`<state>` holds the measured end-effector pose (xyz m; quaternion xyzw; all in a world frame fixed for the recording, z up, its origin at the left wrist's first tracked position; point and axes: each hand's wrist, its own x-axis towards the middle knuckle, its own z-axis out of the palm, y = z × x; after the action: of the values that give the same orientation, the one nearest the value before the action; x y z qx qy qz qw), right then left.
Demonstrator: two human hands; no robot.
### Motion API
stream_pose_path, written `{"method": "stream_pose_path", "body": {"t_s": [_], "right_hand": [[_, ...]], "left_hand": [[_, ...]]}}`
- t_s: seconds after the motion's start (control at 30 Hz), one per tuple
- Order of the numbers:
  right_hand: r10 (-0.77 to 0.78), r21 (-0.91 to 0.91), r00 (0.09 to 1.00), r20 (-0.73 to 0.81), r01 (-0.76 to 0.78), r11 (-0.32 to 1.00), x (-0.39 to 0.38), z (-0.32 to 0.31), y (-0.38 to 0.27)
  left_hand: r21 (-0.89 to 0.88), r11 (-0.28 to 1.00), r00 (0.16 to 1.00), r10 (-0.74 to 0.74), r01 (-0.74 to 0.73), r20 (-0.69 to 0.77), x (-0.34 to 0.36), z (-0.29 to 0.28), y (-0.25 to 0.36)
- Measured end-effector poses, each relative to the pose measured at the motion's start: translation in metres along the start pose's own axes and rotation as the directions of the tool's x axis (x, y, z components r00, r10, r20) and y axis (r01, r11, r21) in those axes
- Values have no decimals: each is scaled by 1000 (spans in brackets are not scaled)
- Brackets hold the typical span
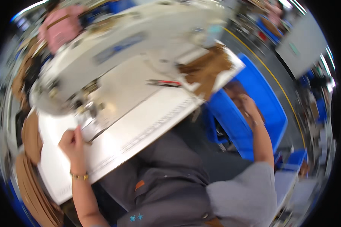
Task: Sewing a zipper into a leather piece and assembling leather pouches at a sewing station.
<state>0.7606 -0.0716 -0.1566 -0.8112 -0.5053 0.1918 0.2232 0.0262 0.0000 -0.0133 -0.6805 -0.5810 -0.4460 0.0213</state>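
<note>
Brown leather pieces (236, 94) in blue plastic bin (269, 102), right of white worktop (147, 125), within reach | right hand (250, 108) reaching in, grip unclear | left hand (72, 142) flat near grey sewing machine (102, 56), steadying, holding nothing

Left hand (72, 142) rests on white sewing table (147, 125), lower left; right hand (250, 108) reaches into blue bin (269, 109) — right of frame; brown pieces (206, 70) lie above — blurred.
</note>
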Motion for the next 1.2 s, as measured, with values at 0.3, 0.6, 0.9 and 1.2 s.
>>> {"method": "stream_pose_path", "body": {"t_s": [0.3,0.6,0.9,1.2], "right_hand": [[-502,-215,606,-617,484,848,-79,-54,-184],[-952,-299,193,-237,918,261,-130,12,-338],[-990,-24,98,-101,995,101,-149,56,-398],[-978,166,-7,-211,985,-43,-147,131,-446]], "left_hand": [[-44,978,976,197,-202,-90,27,-25,41],[-197,979,999,-42,44,18,50,-29,55],[16,999,998,52,-52,-23,39,-50,36],[21,995,991,104,-103,-88,60,-37,55]]}}
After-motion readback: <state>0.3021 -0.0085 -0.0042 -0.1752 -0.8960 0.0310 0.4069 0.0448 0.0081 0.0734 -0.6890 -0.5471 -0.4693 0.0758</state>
